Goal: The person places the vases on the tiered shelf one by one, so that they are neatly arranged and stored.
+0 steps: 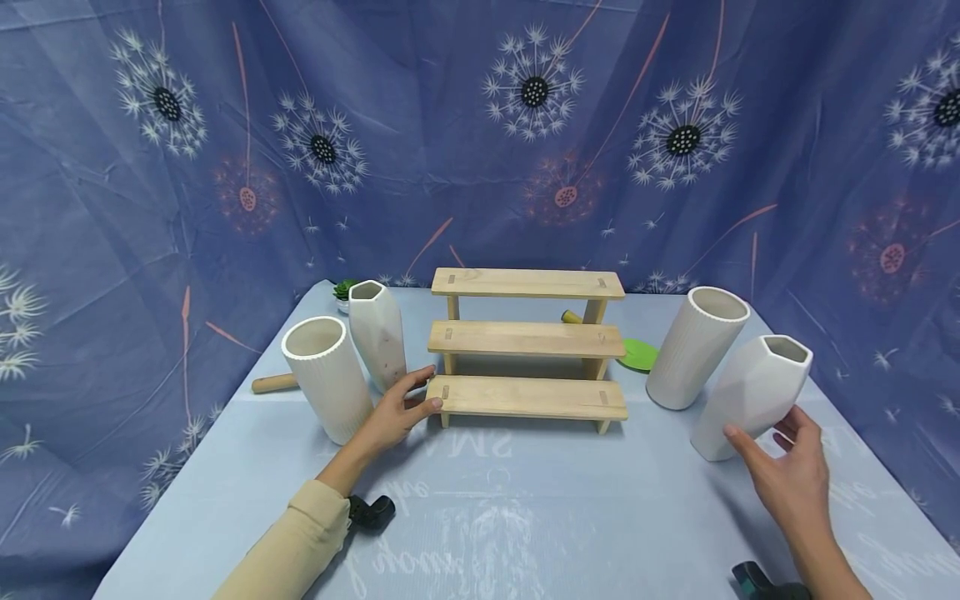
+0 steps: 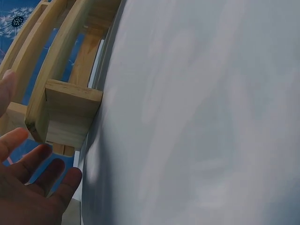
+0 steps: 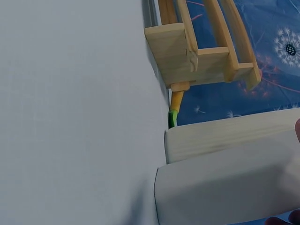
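Observation:
My right hand (image 1: 795,475) is at a white faceted vase (image 1: 750,396), thumb on its near face and curved fingers at its right side. In the right wrist view this vase (image 3: 225,187) stands on the table, only fingertips showing at the edge. Behind it stands a white ribbed vase (image 1: 693,350). My left hand (image 1: 393,417) is by the left end of a three-step wooden stand (image 1: 525,396), fingers spread and relaxed. In the left wrist view the fingers (image 2: 44,164) hold nothing; whether one touches the stand I cannot tell.
Left of the stand are another ribbed vase (image 1: 330,383), a second faceted vase (image 1: 377,333), a wooden handle (image 1: 273,383) and a small green plant (image 1: 344,289). A green flat object (image 1: 639,355) lies behind the stand's right side. A blue patterned cloth (image 1: 450,125) hangs behind the table.

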{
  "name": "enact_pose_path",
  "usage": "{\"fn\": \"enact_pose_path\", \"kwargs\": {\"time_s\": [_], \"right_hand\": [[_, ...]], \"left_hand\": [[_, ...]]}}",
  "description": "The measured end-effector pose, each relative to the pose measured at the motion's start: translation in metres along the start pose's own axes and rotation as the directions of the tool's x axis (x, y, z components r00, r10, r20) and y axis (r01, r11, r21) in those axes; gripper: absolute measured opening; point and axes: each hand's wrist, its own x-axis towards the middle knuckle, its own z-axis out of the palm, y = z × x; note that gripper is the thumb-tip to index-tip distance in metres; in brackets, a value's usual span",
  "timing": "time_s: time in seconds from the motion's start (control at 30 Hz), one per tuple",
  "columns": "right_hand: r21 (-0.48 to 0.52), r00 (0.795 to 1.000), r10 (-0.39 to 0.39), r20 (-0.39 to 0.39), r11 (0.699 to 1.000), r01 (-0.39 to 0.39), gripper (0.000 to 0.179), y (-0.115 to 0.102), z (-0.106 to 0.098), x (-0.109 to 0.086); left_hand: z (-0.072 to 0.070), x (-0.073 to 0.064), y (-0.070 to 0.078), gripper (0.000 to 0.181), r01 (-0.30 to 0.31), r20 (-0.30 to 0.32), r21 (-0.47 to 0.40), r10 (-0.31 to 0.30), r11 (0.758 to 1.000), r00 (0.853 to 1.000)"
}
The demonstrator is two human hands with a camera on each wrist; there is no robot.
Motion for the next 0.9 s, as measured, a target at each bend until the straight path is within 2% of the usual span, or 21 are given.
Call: {"fn": "enact_pose_path", "kwargs": {"time_s": [0.33, 0.67, 0.8, 0.9], "right_hand": [[0.025, 1.0, 0.021, 0.012, 0.999, -0.021, 0.087, 0.002, 0.004, 0.004], [0.026, 0.998, 0.057, 0.019, 0.998, -0.058, 0.086, 0.001, 0.008, 0.006], [0.03, 0.998, 0.054, 0.018, 0.998, -0.054, 0.087, 0.008, 0.011, 0.011], [-0.003, 1.0, 0.028, -0.013, 1.0, -0.028, 0.088, 0.019, 0.017, 0.017]], "left_hand": [[0.002, 0.003, -0.002, 0.061, 0.039, 0.012, -0.035, -0.038, 0.999, 0.999], [0.003, 0.005, -0.006, 0.062, 0.045, 0.027, -0.004, -0.045, 0.999, 0.999], [0.004, 0.006, -0.008, 0.063, 0.055, 0.036, -0.013, -0.055, 0.998, 0.998], [0.004, 0.007, -0.008, 0.063, 0.071, 0.044, -0.035, -0.069, 0.997, 0.997]]}}
